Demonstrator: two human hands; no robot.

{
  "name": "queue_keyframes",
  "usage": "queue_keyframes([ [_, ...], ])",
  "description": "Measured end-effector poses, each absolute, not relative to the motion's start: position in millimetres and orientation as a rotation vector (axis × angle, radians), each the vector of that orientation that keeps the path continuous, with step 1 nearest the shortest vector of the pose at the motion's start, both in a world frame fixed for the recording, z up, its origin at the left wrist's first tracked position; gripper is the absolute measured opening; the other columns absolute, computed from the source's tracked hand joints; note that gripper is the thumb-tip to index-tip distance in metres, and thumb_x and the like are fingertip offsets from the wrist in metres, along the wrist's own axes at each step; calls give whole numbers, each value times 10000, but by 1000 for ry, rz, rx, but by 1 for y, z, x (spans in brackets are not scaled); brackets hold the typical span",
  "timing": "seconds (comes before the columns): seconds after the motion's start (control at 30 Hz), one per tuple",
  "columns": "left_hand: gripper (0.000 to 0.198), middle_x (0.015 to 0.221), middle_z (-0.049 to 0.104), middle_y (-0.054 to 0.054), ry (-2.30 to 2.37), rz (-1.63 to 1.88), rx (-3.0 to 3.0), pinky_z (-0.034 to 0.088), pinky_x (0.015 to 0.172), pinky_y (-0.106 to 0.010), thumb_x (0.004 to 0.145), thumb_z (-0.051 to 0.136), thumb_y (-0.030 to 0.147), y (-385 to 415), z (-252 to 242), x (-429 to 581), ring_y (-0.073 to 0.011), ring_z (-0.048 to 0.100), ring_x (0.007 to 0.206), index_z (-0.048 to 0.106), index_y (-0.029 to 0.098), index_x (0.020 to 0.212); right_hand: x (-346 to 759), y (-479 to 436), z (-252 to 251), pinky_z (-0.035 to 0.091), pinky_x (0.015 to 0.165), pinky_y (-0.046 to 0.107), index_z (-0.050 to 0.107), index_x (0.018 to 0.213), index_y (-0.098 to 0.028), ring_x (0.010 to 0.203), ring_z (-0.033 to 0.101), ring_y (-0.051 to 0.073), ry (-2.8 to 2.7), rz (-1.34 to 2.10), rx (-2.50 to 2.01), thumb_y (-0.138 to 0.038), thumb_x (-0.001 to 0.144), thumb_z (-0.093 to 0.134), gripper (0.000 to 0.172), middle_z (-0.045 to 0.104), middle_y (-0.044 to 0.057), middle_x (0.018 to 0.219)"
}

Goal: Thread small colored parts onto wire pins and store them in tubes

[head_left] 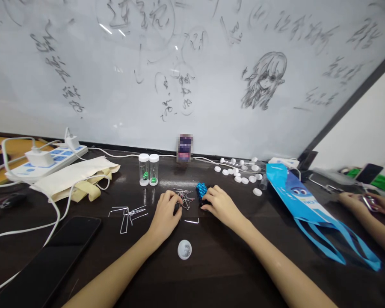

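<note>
My left hand (165, 212) rests on the dark table, fingers curled and pinching at a tangle of thin metal wire pins (185, 197). My right hand (220, 204) lies just right of it, fingers curled against a cluster of shiny blue beads (201, 189). A single bent wire (191, 221) lies between the hands. More bent wires (128, 213) lie left of my left hand. A white cap (184, 250) sits near my forearms. Two small clear vials (149, 170) with white lids and green contents stand behind.
A black phone (48, 261) lies front left. A power strip (45, 160) with cables and a cream cloth bag (75, 175) sit back left. White caps (240, 171) are scattered back right beside a blue bag (303, 201). Another person's hands (367, 203) hold something at far right.
</note>
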State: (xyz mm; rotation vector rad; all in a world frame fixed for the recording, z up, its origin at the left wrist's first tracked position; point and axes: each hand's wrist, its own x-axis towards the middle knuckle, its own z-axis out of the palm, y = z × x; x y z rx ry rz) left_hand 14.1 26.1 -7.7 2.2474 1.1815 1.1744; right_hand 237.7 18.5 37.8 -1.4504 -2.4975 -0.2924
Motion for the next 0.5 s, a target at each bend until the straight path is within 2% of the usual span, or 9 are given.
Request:
queue_keyframes([
  [0.13,80,947,512,-41,1229,1057,2382,436,817,-407,805,576,131,22,-9,16,-249,484,937,555,207,817,230,14,36,438,761,353,685,880,-196,853,514,242,-2555,-279,-1363,-285,859,656,96,608,68,854],
  [0.23,85,947,513,-43,1269,1019,2422,441,799,-392,802,570,128,21,-10,15,-246,489,926,538,207,806,236,18,39,447,779,323,684,889,-216,868,535,221,-2530,-166,-1326,-376,856,651,167,622,46,850],
  [0.33,150,940,511,-46,1314,1009,2431,437,799,-382,793,505,66,21,-11,15,-241,490,917,529,206,842,263,32,41,444,848,294,677,921,-261,904,561,196,-2239,-218,-1556,-421,898,577,191,636,18,901],
  [0.4,233,940,512,-49,1339,1009,2432,431,799,-373,763,456,12,21,-11,15,-238,492,912,518,207,877,291,42,37,431,890,344,647,1023,-206,962,557,233,-2051,-302,-1692,-360,950,479,239,623,75,980],
  [0.5,341,945,518,-57,1382,995,2422,422,788,-361,701,415,-41,20,-10,14,-236,492,898,488,202,929,336,55,22,393,932,462,560,1185,-73,1045,523,327,-1796,-399,-1884,-301,940,434,358,557,203,1115],
])
